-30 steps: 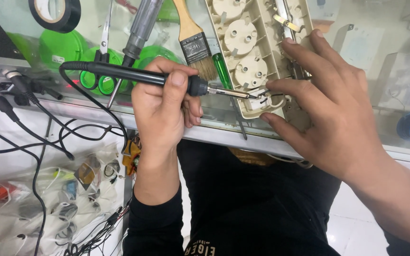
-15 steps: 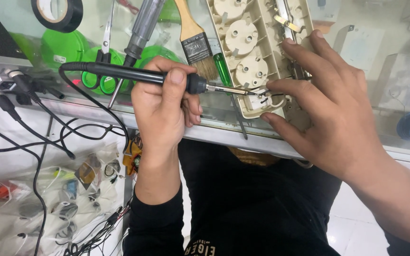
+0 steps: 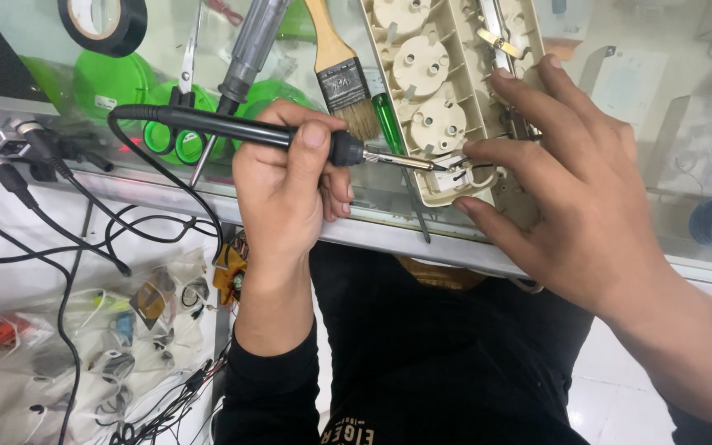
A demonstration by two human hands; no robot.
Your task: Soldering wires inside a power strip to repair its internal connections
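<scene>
Your left hand (image 3: 290,194) is wrapping closed around the black soldering iron (image 3: 245,129), thumb lying along the grip, and its metal tip is reaching right into the near end of the opened beige power strip (image 3: 442,78). Your right hand (image 3: 574,206) is lying spread on that strip, fingers apart, the forefinger and thumb pressing beside the tip at the wires; it is gripping nothing closed. The strip is resting on the glass counter (image 3: 644,99), its round socket backs facing up. Just left of it are lying a paintbrush (image 3: 341,70), a green-handled screwdriver (image 3: 389,124) and a grey screwdriver (image 3: 245,58). A tape roll (image 3: 102,25) is sitting farther left.
</scene>
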